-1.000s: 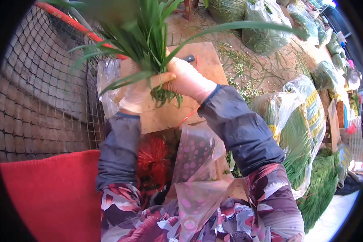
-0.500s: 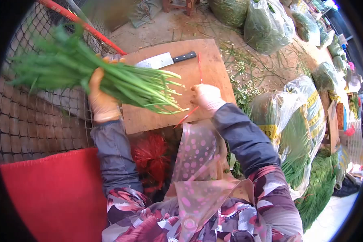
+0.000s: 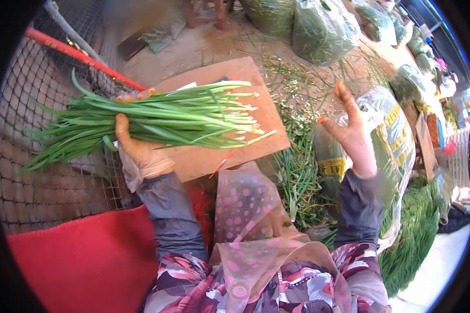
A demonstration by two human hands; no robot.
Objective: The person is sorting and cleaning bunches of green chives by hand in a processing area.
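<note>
My left hand, in an orange-stained glove, is wrapped round a thick bunch of green stalks above the wooden board. The leafy ends point left and the pale cut ends point right. My right hand is raised off the board's right side, thumb and fingers apart, with nothing in it. Under the bunch, most of the knife is hidden; a bit of its blade shows at the bunch's upper edge. A piece of red tie sticks out below the stalks at the board's near edge.
Wire mesh with a red bar stands at the left, above a red cloth. Filled plastic bags sit at the back and right. Loose green trimmings litter the floor beside the board, and a green heap lies at lower right.
My right hand has moved from the red tie on the board out to the right and opened. The bunch in my left hand has shifted right and now covers most of the knife and tie.
</note>
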